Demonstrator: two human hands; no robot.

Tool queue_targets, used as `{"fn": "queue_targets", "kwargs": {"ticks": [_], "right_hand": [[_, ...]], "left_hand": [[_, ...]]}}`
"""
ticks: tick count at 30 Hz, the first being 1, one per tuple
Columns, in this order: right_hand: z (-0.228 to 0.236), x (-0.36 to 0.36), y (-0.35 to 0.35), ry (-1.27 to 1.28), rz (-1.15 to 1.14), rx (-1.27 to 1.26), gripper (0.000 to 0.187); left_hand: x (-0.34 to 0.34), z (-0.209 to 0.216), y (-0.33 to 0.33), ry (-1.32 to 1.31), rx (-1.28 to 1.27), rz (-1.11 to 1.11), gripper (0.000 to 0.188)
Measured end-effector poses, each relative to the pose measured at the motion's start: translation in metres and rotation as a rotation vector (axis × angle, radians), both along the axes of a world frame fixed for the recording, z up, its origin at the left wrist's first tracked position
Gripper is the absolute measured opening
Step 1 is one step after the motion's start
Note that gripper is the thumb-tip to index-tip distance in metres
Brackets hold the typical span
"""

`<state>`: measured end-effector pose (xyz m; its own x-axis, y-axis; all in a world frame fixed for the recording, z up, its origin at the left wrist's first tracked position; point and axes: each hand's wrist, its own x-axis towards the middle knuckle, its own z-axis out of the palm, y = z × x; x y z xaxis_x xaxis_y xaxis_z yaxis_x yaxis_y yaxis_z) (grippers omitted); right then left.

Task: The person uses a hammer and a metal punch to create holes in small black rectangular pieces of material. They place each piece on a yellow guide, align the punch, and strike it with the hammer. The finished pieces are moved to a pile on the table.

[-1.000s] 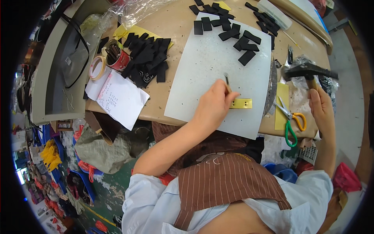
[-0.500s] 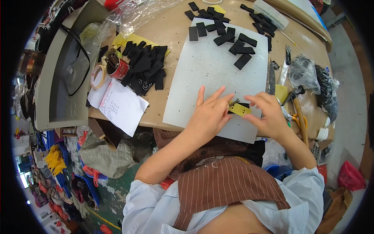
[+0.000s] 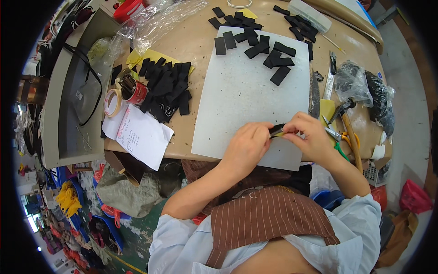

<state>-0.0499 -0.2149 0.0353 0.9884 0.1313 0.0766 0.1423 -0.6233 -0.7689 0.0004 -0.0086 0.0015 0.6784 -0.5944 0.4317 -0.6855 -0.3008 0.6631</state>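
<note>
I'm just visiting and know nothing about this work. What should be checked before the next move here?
1. Left grip and right grip both on the black strip: ok.
2. Yellow plate lined up with the strip: cannot tell, fingers hide most of it.
3. White board under the work: ok.
4. Loose strips on the board out of the fingers' way: ok, they lie toward its far end.
5. Hammer set down: ok, right of the board.
6. Scissors free of the hammer: not ok, its handle lies across them.
</note>
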Motion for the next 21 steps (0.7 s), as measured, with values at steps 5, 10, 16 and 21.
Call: {"fn": "queue_targets", "kwargs": {"ticks": [5,10,16,21], "right_hand": [[0.006,0.028,-0.025,-0.058,-0.189,-0.048,0.004],[-0.023,0.026,-0.013,-0.391,0.023,-0.431,0.005],[-0.007,0.052,0.044,-0.378,0.270,-0.221,0.008],[-0.027,0.068,0.042,-0.402,0.281,-0.317,0.011]], "left_hand": [[0.020,0.007,0.029,0.139,0.041,0.183,0.028],[0.072,0.013,0.089,0.004,0.009,0.658,0.033],[0.088,0.026,0.105,-0.046,-0.064,0.660,0.036],[0.101,0.024,0.081,0.015,-0.035,0.559,0.035]]}}
